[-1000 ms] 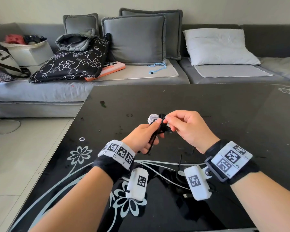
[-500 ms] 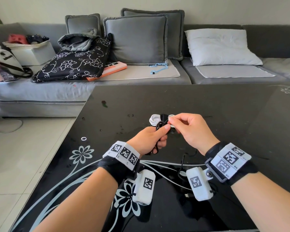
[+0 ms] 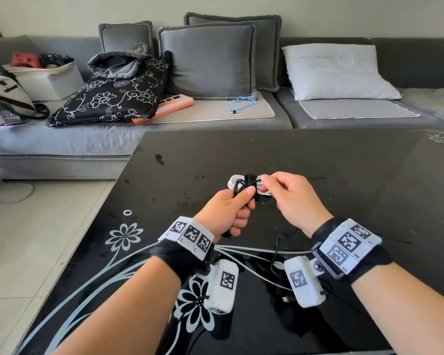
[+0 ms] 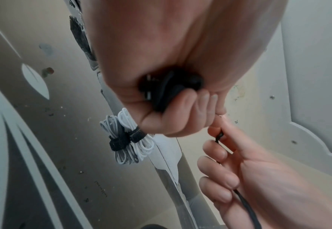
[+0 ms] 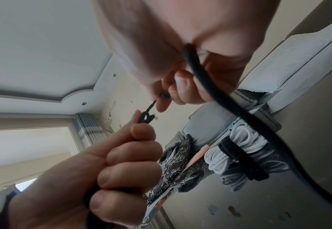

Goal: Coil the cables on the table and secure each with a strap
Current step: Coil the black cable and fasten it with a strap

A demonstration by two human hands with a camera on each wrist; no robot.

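Above the black glass table (image 3: 344,175), my left hand (image 3: 242,198) grips a small bundle of black cable (image 3: 241,187) in its fist, thumb pressed on top. Just to its right, my right hand (image 3: 265,181) pinches a strand of the same cable between thumb and fingertips. In the right wrist view the black cable (image 5: 229,100) runs from that pinch down past the palm, and its loose tail (image 3: 276,254) lies on the table below the wrists. Behind the hands lies a white coiled cable (image 4: 141,148) bound by a black strap (image 4: 137,134), partly hidden in the head view.
A small white ring (image 3: 127,212) lies near the table's left edge, with tiled floor (image 3: 36,239) beyond it. A grey sofa (image 3: 215,111) with cushions, a patterned black bag (image 3: 113,96) and a blue cord (image 3: 241,102) runs along the far side.
Both hands stay together on the black cable. The right hand has shifted slightly right, and more of the white coil shows behind them.
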